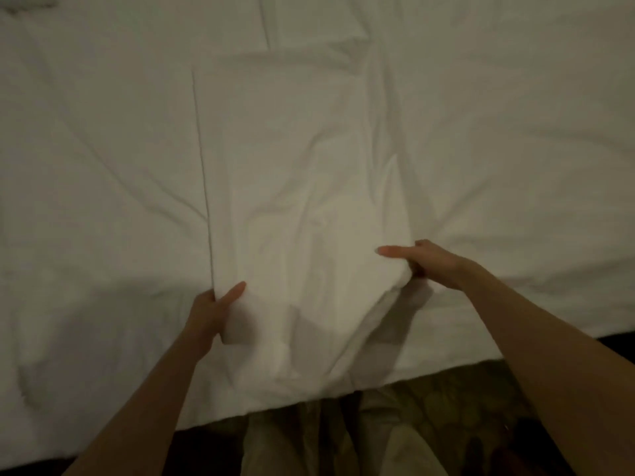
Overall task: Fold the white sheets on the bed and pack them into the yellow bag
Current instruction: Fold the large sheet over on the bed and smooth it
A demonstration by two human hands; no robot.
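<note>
A white sheet (295, 173), folded into a long strip, lies on the bed and runs away from me, with a straight left edge and a wrinkled right side. My left hand (213, 312) grips its near left corner, thumb on top and fingers under the cloth. My right hand (426, 262) pinches the near right edge, thumb stretched flat over the cloth and fingers curled beneath. The near end of the strip is lifted a little and bunched between both hands. No yellow bag is in view.
The bed (103, 166) is covered in white bedding that fills most of the view. Its near edge (446, 367) runs across the bottom. Below it are a patterned carpet (439, 407) and my legs in light trousers (295, 448).
</note>
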